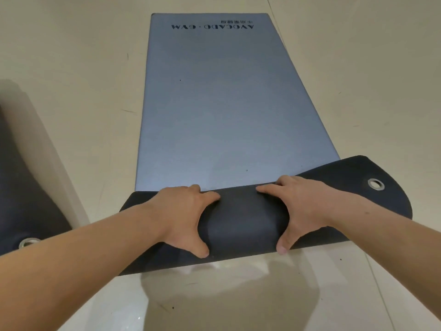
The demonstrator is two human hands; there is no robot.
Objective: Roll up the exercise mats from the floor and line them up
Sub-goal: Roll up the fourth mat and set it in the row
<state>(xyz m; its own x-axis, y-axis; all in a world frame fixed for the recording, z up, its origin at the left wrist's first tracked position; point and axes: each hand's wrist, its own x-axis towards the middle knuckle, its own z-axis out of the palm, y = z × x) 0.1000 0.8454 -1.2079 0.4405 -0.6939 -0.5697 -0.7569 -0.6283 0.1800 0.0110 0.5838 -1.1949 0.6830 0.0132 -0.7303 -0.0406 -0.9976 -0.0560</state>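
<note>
I see the grey-blue rectangular foam exercise mat [226, 103] lying flat on the cream tiled floor [71, 68], its near end turned over so the dark underside and a round metal eyelet [375, 183] face up. The left hand [183, 211] and right hand [303, 209] grip that fold, fingers [210, 195] curled over its far edge, thumbs spread on the near side. At far left lies what looks like a second dark mat [21, 187], blurred.

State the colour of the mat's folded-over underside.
Black. The underside of the mat shows best in the head view, against its blue-grey top.
</note>
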